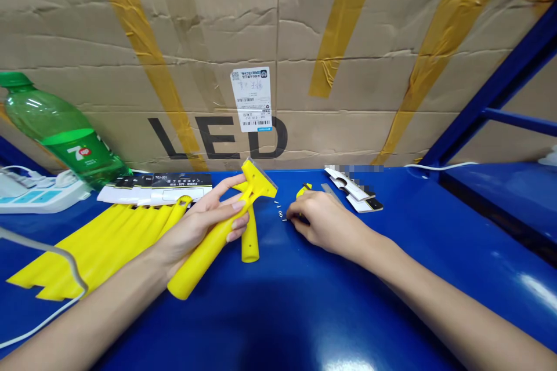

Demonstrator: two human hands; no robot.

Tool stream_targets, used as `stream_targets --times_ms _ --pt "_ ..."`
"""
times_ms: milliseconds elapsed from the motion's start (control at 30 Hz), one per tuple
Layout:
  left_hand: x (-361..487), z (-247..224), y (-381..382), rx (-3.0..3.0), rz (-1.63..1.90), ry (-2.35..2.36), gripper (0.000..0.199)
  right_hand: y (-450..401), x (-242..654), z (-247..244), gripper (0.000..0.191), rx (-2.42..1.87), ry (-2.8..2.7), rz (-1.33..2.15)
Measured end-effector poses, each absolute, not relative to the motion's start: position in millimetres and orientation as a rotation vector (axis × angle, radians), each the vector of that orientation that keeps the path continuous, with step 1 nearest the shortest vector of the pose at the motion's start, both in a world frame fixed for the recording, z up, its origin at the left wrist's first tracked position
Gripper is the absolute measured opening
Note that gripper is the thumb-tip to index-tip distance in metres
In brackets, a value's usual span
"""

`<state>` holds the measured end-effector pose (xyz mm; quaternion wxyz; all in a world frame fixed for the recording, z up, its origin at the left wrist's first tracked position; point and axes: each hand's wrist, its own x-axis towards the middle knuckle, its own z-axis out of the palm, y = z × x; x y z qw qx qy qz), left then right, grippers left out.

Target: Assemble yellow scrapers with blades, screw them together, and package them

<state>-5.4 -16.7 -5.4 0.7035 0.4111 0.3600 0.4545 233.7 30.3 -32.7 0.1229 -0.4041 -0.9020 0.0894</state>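
Observation:
My left hand (209, 223) is wrapped round a yellow scraper (204, 255), its wide head pointing up and away. Behind it a second yellow scraper handle (249, 237) lies on the blue table. To the right, my right hand (315, 217) is down at the table with its fingers pinched beside several small screws (279, 206); what its fingertips hold, if anything, is hidden. Just beyond that hand lies a small yellow and black piece (304, 189), partly covered by it. A thin flat strip (329, 190) lies behind the knuckles.
Several yellow scraper handles (104, 243) with black and white cards (174, 188) lie at left, near a green bottle (82, 145), power strip (56, 194) and white cable (65, 252). More cards (354, 191) lie at right. A cardboard box (304, 139) stands behind the blue table (278, 313).

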Motion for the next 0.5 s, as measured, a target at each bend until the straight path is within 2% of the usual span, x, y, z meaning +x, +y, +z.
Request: stream_targets --times_ms 233,500 --pt "-3.7 -8.1 -15.5 0.915 0.984 0.822 0.059 32.1 239.5 -33.6 0.013 -1.112 -2.542 0.321" --pt "-7.6 -11.3 -12.6 0.911 0.998 0.820 0.059 36.3 238.7 -38.8 0.018 -1.048 -2.526 0.361"
